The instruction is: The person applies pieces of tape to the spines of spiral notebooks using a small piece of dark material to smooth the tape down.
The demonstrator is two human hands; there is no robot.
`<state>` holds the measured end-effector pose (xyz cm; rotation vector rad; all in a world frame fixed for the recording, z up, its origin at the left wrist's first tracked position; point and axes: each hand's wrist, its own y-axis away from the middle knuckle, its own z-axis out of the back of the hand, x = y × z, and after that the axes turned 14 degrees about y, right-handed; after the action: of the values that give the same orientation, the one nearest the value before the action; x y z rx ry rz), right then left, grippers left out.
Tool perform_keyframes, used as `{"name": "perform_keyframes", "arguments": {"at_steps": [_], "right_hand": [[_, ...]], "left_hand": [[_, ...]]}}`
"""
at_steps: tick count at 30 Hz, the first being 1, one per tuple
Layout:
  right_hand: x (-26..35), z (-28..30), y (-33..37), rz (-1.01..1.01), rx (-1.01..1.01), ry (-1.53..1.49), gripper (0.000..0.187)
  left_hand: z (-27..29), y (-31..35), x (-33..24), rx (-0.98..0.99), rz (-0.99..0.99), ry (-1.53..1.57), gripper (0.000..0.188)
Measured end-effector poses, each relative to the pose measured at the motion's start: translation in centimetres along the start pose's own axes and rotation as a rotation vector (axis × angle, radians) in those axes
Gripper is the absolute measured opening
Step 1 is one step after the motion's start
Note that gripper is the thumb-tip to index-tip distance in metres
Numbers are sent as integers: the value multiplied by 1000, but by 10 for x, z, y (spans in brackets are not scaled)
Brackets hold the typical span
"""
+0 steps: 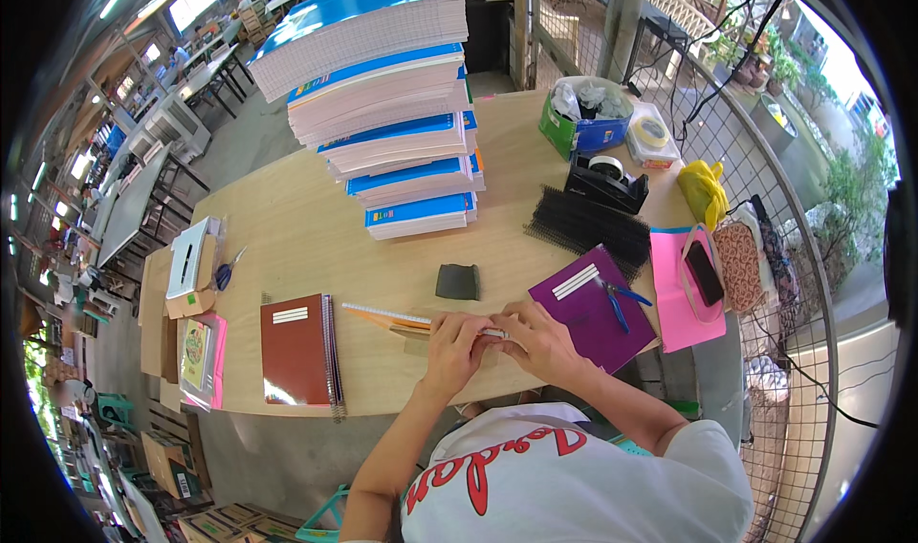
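Both hands meet at the table's front edge around a notebook (pixel 387 315), seen nearly edge-on, with a pale ridged strip along its upper edge and orange and tan below. My left hand (pixel 456 349) is closed with its fingers on the notebook's near end. Pinched at the same end is my right hand (pixel 540 337), its fingertips close to the left ones. The fingers hide much of that end. A brown spiral notebook (pixel 298 352) lies to the left. To the right is a purple cover (pixel 588 318) with white strips and blue-handled pliers (pixel 620 306) on it. Beyond the hands sits a dark square pad (pixel 457 282).
A tall stack of blue-covered books (pixel 411 132) stands at the back. Black binding coils (pixel 588 229), a tape dispenser (pixel 607 182), a box of plastic bags (pixel 583 127) and a phone (pixel 705 273) on a pink folder are at right. Scissors (pixel 228 271) lie left.
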<state>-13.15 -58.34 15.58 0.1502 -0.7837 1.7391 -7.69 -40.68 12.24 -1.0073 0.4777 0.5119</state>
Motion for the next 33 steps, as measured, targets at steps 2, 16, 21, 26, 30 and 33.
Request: {"name": "perform_keyframes", "arguments": {"at_steps": [2,16,21,26,30,33], "right_hand": [[-8,-9,8,17,-1,45,25],[-101,-131,-102,228,652,346,80],[-120,-168,-121,671,888,490,98],[-122,-160,-142,753,781,582,73],[-139,-124,-129,467,696,133,39],[-132,-50,-113,195,835,-658,38]], "left_hand": [[-2,2,5,19,22,14,36],[7,8,-16,188,143,29,24],[3,13,-14,199,89,-103,22],[3,16,-11,172,139,-43,25],[15,-5,-26,154,72,-283,29],[34,18,-5,-27,206,-394,33]]}}
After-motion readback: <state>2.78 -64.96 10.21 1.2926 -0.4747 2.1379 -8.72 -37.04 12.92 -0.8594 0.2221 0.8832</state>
